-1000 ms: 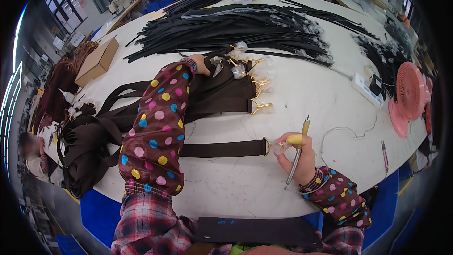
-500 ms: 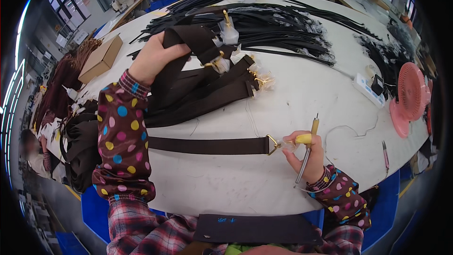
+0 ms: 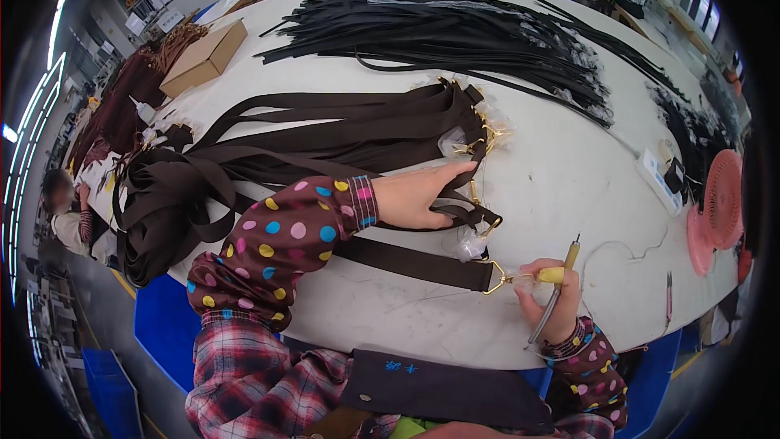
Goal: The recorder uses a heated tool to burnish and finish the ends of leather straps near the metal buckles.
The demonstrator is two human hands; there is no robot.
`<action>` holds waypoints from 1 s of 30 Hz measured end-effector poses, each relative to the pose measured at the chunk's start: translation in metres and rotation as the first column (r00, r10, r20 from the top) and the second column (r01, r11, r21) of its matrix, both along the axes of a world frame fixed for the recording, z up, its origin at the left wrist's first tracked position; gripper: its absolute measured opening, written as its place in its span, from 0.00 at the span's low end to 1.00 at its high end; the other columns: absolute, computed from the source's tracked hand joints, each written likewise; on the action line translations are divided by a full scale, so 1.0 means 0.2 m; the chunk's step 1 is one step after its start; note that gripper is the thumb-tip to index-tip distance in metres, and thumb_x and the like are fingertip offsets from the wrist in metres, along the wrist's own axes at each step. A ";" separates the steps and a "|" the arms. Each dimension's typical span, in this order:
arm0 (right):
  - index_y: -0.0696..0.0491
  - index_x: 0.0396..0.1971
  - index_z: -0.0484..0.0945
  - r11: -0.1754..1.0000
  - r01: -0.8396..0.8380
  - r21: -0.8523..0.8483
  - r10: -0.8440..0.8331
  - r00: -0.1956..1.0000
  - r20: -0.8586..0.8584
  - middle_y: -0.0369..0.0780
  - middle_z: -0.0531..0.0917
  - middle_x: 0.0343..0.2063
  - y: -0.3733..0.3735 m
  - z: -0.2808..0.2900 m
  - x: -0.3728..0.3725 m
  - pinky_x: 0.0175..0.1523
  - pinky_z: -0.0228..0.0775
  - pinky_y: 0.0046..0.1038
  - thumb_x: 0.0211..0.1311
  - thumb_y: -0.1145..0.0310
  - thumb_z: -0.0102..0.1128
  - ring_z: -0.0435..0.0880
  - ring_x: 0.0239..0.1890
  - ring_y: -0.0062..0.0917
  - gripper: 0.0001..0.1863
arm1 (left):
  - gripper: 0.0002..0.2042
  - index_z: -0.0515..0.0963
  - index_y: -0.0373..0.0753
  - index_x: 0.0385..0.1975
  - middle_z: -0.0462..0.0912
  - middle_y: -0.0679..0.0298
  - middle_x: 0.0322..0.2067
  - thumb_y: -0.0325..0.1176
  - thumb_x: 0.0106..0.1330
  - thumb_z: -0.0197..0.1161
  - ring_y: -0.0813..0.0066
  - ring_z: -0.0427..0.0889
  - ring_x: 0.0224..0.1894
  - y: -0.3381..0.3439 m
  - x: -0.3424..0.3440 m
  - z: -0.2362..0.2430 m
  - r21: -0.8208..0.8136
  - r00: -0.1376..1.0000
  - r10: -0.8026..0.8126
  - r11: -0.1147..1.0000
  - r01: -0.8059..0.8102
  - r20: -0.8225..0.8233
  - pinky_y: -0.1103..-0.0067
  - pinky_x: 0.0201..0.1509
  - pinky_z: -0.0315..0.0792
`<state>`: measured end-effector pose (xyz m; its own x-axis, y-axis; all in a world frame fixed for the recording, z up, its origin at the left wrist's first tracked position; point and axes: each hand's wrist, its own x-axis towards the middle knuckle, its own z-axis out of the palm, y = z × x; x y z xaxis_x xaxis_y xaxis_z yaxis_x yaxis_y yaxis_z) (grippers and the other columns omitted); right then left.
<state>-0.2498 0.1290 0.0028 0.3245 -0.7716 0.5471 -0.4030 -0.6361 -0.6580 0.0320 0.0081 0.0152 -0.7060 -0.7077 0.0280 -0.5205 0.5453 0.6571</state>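
My left hand (image 3: pixel 414 195) reaches over a pile of dark brown webbing straps (image 3: pixel 349 126), with a looped strap (image 3: pixel 461 213) between its thumb and fingers. That strap ends in a gold buckle (image 3: pixel 492 226) with clear plastic wrap below it. Nearer to me, another brown strap (image 3: pixel 414 264) stretches toward my right hand (image 3: pixel 556 305) and ends in a gold triangular ring (image 3: pixel 491 276). My right fingers pinch the plastic-wrapped clasp (image 3: pixel 520 278) hooked to that ring. The same hand also holds a pen-shaped corded tool (image 3: pixel 546 315), metal tip upward; something yellow covers one finger.
Bundles of black strips (image 3: pixel 455 32) lie across the far table. A cardboard box (image 3: pixel 205 57) and dark red cords (image 3: pixel 122 106) are at left. To the right stand a pink fan (image 3: pixel 721 203) and a white power strip (image 3: pixel 656 183). A person (image 3: pixel 69 215) sits far left.
My left hand has come down and right from above the pile, bringing its strap beside the nearer one. My right hand keeps its hold on the clasp and tool. The whole view has shifted.
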 end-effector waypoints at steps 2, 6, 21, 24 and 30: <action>0.54 0.37 0.67 1.000 -0.005 0.025 0.004 1.000 0.025 0.44 0.81 0.35 0.00 -0.02 -0.02 0.40 0.74 0.28 0.46 0.80 0.69 0.82 0.35 0.32 0.21 | 0.40 0.49 0.34 0.66 0.71 0.46 0.54 0.36 0.57 0.66 0.52 0.73 0.55 -0.03 -0.02 0.03 0.067 0.994 -0.085 0.994 0.089 -0.070 0.70 0.58 0.68; 0.54 0.37 0.67 1.000 -0.031 -0.001 0.032 0.998 0.062 0.44 0.81 0.34 -0.01 -0.03 0.00 0.40 0.74 0.28 0.46 0.80 0.68 0.82 0.34 0.32 0.20 | 0.40 0.53 0.39 0.65 0.75 0.52 0.52 0.30 0.53 0.68 0.57 0.75 0.54 -0.08 -0.19 0.14 0.058 0.984 0.031 0.997 -0.042 0.176 0.71 0.60 0.68; 0.54 0.37 0.64 0.996 -0.086 0.013 0.087 0.994 -0.066 0.46 0.79 0.36 -0.03 -0.05 -0.05 0.41 0.73 0.28 0.48 0.82 0.66 0.80 0.35 0.30 0.20 | 0.33 0.74 0.35 0.47 0.81 0.57 0.38 0.58 0.51 0.66 0.63 0.79 0.41 -0.40 -0.10 0.15 -0.742 0.884 0.454 0.555 -0.376 -0.108 0.72 0.44 0.72; 0.52 0.34 0.69 0.999 -0.023 -0.023 0.023 1.000 0.013 0.44 0.81 0.32 -0.03 -0.07 -0.02 0.34 0.74 0.28 0.44 0.79 0.70 0.82 0.31 0.35 0.20 | 0.39 0.71 0.32 0.50 0.79 0.52 0.42 0.63 0.49 0.64 0.57 0.80 0.44 -0.47 -0.10 0.15 -0.505 0.657 0.682 0.710 -0.490 0.322 0.68 0.48 0.73; 0.51 0.34 0.66 0.995 -0.083 -0.060 0.075 0.989 -0.128 0.44 0.80 0.32 0.06 -0.08 -0.10 0.33 0.73 0.31 0.40 0.79 0.71 0.81 0.30 0.36 0.23 | 0.14 0.78 0.37 0.36 0.82 0.55 0.30 0.41 0.57 0.61 0.55 0.81 0.37 -0.45 -0.11 0.05 -0.512 0.817 0.561 0.745 -0.428 0.133 0.65 0.39 0.75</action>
